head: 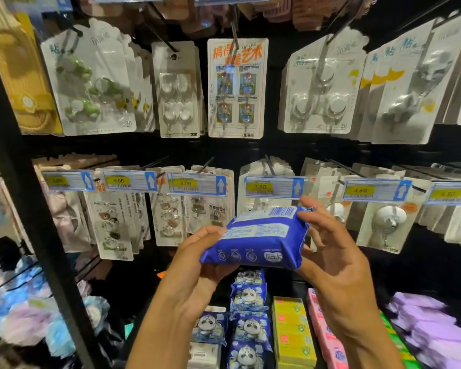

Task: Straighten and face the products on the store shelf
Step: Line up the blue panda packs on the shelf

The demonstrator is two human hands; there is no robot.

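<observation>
I have the blue packet [258, 237] lifted above the panda packs [250, 310], left hand [197, 262] and right hand [330, 249] gripping its ends; it looks soft, light, slick-wrapped (likely wipes); I'd hold by the short ends.

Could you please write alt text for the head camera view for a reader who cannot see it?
The left hand and right hand hold a blue soft pack before hanging carded hooks; panda-print blue packs sit in a row below.
</observation>
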